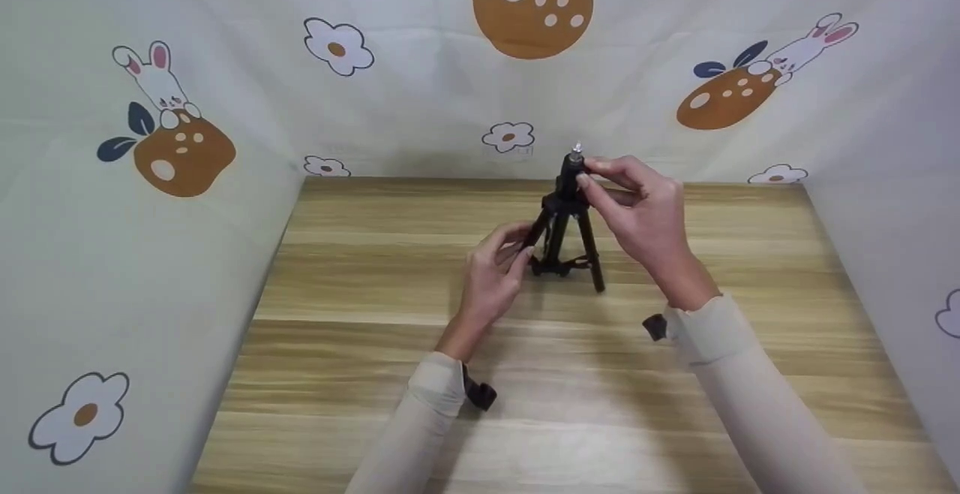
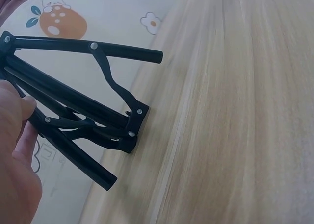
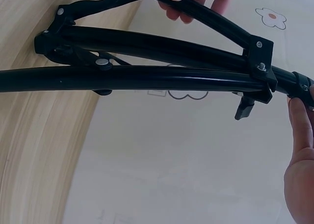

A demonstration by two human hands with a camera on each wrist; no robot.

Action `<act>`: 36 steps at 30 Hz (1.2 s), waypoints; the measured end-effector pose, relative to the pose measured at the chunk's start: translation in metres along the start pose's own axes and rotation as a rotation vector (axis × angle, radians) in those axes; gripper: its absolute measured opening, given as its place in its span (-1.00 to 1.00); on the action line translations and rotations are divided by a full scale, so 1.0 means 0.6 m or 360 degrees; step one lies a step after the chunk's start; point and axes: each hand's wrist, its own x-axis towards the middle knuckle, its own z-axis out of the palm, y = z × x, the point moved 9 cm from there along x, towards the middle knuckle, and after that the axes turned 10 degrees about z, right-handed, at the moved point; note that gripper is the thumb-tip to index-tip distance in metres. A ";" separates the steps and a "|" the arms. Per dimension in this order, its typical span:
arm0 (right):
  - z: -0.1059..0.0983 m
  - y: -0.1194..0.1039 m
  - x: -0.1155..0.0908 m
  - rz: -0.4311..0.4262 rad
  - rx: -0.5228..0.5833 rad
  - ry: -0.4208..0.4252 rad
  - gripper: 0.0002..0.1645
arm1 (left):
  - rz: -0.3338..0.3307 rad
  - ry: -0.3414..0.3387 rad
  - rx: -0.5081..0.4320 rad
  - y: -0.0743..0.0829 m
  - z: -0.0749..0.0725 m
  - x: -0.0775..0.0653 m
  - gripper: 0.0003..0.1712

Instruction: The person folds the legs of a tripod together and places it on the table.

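Note:
A small black tripod (image 1: 558, 235) with a silver screw tip (image 1: 577, 152) stands partly spread in both hands near the back of the table. My left hand (image 1: 495, 272) grips one of its legs between thumb and fingers; that leg shows close up in the left wrist view, beside the thumb (image 2: 14, 106). Up at the top, my right hand (image 1: 637, 209) pinches the tripod's head below the screw. In the right wrist view the hinged legs (image 3: 162, 79) run from the lower brace to the collar, and right-hand fingers (image 3: 300, 126) touch the black head section.
The wood-grain table (image 1: 360, 359) lies beneath, bounded at the back and sides by a pale cloth wall (image 1: 420, 96) printed with rabbits, oranges and flowers. Black straps or mounts (image 1: 480, 393) stick out at both cuffs.

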 end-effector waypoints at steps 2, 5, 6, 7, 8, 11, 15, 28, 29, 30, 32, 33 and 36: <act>0.000 0.001 0.000 0.0002 -0.0004 0.0000 -0.83 | 0.0012 0.0001 0.0005 0.000 0.000 0.001 -0.54; 0.000 0.002 0.000 0.0007 -0.0001 -0.0001 -0.82 | 0.0028 0.0005 0.0004 0.001 0.001 0.002 -0.54; 0.000 0.002 0.000 0.0007 -0.0003 -0.0001 -0.82 | 0.0034 0.0008 0.0004 0.001 0.001 0.003 -0.54; 0.000 0.002 0.000 0.0007 -0.0005 -0.0002 -0.82 | 0.0038 0.0012 -0.0001 0.001 0.001 0.003 -0.54; 0.000 0.002 0.000 0.0009 -0.0007 -0.0003 -0.82 | 0.0043 0.0016 -0.0007 0.001 0.001 0.003 -0.55; 0.000 0.002 0.000 0.0009 -0.0018 -0.0002 -0.82 | 0.0044 0.0025 -0.0017 0.000 0.002 0.004 -0.55; 0.000 0.001 0.000 0.0003 -0.0003 0.0003 -0.82 | 0.0044 0.0025 -0.0017 -0.001 0.003 0.004 -0.55; 0.001 0.001 0.000 -0.0019 0.0007 0.0019 -0.83 | 0.0021 0.0020 0.0009 -0.006 0.008 0.004 -0.57; 0.001 0.000 0.000 -0.0020 0.0007 0.0018 -0.83 | 0.0022 0.0020 0.0015 -0.006 0.009 0.004 -0.58; 0.001 -0.001 0.000 -0.0022 0.0007 0.0017 -0.83 | 0.0022 0.0021 0.0022 -0.006 0.009 0.004 -0.59; 0.001 -0.002 0.000 -0.0026 0.0010 0.0014 -0.83 | 0.0033 0.0025 0.0035 -0.006 0.010 0.004 -0.60; 0.001 -0.002 -0.001 -0.0026 0.0012 0.0013 -0.83 | 0.0038 0.0029 0.0045 -0.005 0.010 0.005 -0.60; 0.002 -0.002 0.000 -0.0027 0.0017 0.0009 -0.83 | 0.0057 0.0039 0.0053 -0.003 0.011 0.005 -0.61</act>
